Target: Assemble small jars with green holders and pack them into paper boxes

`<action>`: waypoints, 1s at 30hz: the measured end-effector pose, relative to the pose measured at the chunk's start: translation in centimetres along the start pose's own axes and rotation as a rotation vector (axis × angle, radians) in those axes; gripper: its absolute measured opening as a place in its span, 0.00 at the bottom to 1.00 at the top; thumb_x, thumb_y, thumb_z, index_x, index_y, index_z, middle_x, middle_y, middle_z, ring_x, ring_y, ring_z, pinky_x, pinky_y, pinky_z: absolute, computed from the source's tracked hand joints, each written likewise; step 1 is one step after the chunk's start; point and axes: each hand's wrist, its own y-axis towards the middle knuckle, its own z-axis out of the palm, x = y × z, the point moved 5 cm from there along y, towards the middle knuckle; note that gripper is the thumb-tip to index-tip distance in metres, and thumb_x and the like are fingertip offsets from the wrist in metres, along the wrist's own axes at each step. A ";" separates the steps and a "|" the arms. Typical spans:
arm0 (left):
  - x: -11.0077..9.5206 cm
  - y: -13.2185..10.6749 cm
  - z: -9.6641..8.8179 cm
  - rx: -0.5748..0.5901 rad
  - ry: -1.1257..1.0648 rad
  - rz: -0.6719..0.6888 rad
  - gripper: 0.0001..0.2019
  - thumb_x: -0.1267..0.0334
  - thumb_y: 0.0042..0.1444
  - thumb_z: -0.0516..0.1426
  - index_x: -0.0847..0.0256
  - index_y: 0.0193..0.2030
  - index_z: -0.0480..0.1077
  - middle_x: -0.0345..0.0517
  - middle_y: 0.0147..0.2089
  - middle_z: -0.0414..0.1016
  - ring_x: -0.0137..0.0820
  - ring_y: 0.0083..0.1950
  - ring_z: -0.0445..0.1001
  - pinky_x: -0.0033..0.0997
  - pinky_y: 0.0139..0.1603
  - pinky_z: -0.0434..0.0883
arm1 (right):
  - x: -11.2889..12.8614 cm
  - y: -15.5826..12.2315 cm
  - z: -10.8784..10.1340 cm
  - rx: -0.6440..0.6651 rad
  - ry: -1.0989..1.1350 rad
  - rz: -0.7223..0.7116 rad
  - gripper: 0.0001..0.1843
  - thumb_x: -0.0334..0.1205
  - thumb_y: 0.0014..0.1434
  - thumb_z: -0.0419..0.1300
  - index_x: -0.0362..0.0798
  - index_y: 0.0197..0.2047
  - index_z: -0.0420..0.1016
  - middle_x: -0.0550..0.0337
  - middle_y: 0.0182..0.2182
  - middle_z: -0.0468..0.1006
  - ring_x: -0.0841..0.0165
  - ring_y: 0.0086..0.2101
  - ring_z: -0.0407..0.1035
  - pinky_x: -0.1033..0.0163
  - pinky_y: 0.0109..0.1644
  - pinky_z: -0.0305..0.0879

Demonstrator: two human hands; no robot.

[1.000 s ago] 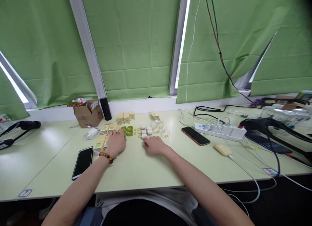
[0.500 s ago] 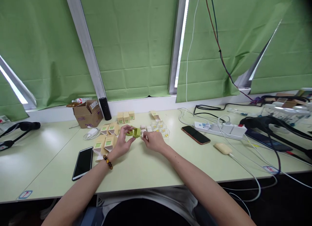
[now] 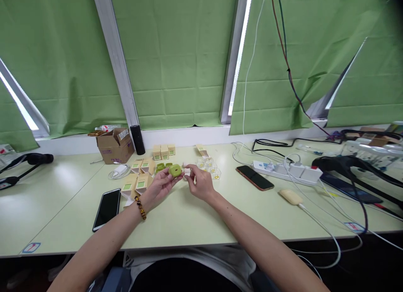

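Observation:
My left hand [image 3: 161, 184] holds a small green rounded case [image 3: 175, 170] between thumb and fingers. One face of it, with a little dark hole, is turned up toward me. Just to its right, my right hand [image 3: 200, 182] is closed in a pinch; a tiny pale thing shows at its fingertips, too small to name. Several more green pieces [image 3: 162, 167] lie behind my left hand. Beyond my right fingers stand clear plastic cups [image 3: 210, 166] with yellow bits in them. Small tan boxes [image 3: 141, 183] with green labels sit left of my left hand.
A dark phone [image 3: 107, 209] lies at the left, with a white cable [image 3: 119, 171] behind it. Farther back are a cardboard box [image 3: 115, 146] and a black cylinder [image 3: 137, 140]. To the right lie another phone [image 3: 254, 177], a power strip [image 3: 288, 171] and loose cables.
My left hand has turned the green case, so its closed, holed face shows instead of its open hollow. My right hand stays close beside it, its fingers raised slightly.

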 end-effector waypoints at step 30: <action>-0.2 -0.1 0.0 -0.146 0.577 0.261 0.24 0.59 0.55 0.72 0.57 0.56 0.72 0.53 0.57 0.75 0.43 0.61 0.75 0.48 0.66 0.71 | -0.1 0.6 2.8 0.236 1.178 0.245 0.25 0.50 0.68 0.58 0.55 0.64 0.56 0.52 0.45 0.83 0.59 0.41 0.79 0.50 0.47 0.77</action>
